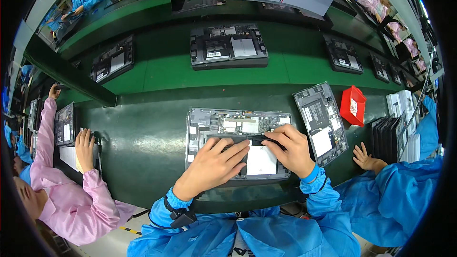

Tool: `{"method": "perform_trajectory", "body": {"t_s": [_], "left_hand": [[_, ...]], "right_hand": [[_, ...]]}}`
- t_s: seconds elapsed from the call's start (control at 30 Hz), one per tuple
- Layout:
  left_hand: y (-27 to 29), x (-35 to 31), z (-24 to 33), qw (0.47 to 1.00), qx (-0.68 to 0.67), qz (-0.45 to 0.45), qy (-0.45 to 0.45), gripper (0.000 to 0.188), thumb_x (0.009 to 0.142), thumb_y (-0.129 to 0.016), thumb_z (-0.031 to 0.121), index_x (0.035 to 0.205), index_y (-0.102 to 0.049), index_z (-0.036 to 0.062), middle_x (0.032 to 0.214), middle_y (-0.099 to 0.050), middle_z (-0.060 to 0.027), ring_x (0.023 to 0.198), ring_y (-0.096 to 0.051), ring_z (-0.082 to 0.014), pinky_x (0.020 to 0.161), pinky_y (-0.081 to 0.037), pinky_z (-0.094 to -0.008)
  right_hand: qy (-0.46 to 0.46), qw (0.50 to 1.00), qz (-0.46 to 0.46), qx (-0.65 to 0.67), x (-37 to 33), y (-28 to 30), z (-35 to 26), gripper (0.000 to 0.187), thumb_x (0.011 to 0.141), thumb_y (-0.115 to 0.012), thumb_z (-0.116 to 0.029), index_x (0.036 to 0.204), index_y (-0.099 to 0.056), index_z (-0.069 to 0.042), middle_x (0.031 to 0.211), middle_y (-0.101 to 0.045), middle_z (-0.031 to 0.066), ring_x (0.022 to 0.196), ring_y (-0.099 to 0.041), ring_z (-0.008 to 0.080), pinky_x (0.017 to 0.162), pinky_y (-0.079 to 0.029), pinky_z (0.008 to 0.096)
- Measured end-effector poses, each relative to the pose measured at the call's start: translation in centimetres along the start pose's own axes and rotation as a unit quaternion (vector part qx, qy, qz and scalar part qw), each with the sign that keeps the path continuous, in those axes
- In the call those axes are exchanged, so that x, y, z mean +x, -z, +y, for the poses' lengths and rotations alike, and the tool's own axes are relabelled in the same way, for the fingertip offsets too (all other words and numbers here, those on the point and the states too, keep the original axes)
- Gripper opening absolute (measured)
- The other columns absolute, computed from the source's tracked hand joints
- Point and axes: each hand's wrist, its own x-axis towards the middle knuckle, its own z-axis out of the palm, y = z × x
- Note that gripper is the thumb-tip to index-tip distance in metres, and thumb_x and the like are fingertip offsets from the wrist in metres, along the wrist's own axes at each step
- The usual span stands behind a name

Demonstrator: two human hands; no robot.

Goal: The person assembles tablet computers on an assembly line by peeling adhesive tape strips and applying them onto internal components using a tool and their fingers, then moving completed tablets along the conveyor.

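Note:
An opened laptop base lies in front of me, with its circuit board along the far side and a white rectangular panel near its front. My left hand rests over the left and middle of the base, fingers stretched out, their tips beside the panel's upper edge. Between the fingers of my right hand is a slim black tool, pointing left toward my left fingertips; its exact kind is too small to tell. My left palm hides part of the base.
To the right, a second open laptop base lies tilted beside a red bin of small white parts. Dark panels stand stacked farther right. More bases sit on the green belt. Co-workers flank both sides; one hand lies nearby.

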Motion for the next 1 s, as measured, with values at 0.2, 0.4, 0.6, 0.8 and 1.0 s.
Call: {"method": "perform_trajectory", "body": {"t_s": [0.2,0.4,0.6,0.8,1.0], "left_hand": [[-0.2,0.3,-0.8,1.000,0.003,-0.002,-0.001,0.042,0.089,-0.078,0.026,0.127,-0.072,0.0075,0.138,-0.067,0.0017,0.111,-0.059,-0.0203,0.093,-0.047,-0.0361],[-0.4,0.6,-1.4,1.000,0.004,-0.001,-0.010,0.040,0.092,-0.077,0.026,0.126,-0.072,0.0061,0.139,-0.066,0.0000,0.111,-0.059,-0.0201,0.093,-0.048,-0.0368],[-0.4,0.6,-1.5,1.000,-0.005,-0.003,-0.010,0.039,0.092,-0.076,0.026,0.125,-0.072,0.0059,0.139,-0.066,-0.0002,0.110,-0.059,-0.0203,0.093,-0.048,-0.0369],[-0.6,0.8,-1.5,1.000,-0.010,-0.002,0.000,0.042,0.089,-0.078,0.026,0.126,-0.072,0.0076,0.140,-0.066,0.0013,0.110,-0.060,-0.0206,0.092,-0.047,-0.0363],[-0.6,0.6,-1.4,1.000,-0.011,-0.001,0.007,0.043,0.087,-0.080,0.026,0.127,-0.073,0.0097,0.141,-0.067,0.0027,0.110,-0.060,-0.0210,0.092,-0.047,-0.0360]], "right_hand": [[0.017,1.000,0.001,0.000,1.1,-0.9,0.8,0.021,0.082,-0.086,-0.009,0.101,-0.079,-0.005,0.089,-0.066,0.0064,0.076,-0.067,0.0235,0.064,-0.056,0.0355],[0.011,1.000,0.007,-0.001,1.1,-1.3,1.0,0.023,0.080,-0.087,-0.009,0.102,-0.080,-0.004,0.088,-0.066,0.0065,0.075,-0.067,0.0231,0.063,-0.056,0.0351],[0.010,1.000,0.020,0.006,1.0,-1.5,1.2,0.026,0.080,-0.088,-0.008,0.104,-0.081,-0.004,0.088,-0.067,0.0068,0.075,-0.067,0.0235,0.062,-0.055,0.0352],[0.012,1.000,0.018,0.002,0.9,-1.5,1.4,0.026,0.080,-0.088,-0.009,0.104,-0.080,-0.004,0.088,-0.066,0.0069,0.074,-0.066,0.0235,0.061,-0.054,0.0360],[0.003,1.000,0.008,0.002,1.2,-1.1,1.0,0.024,0.080,-0.088,-0.009,0.103,-0.080,-0.004,0.088,-0.066,0.0063,0.074,-0.066,0.0231,0.061,-0.054,0.0357]]}}
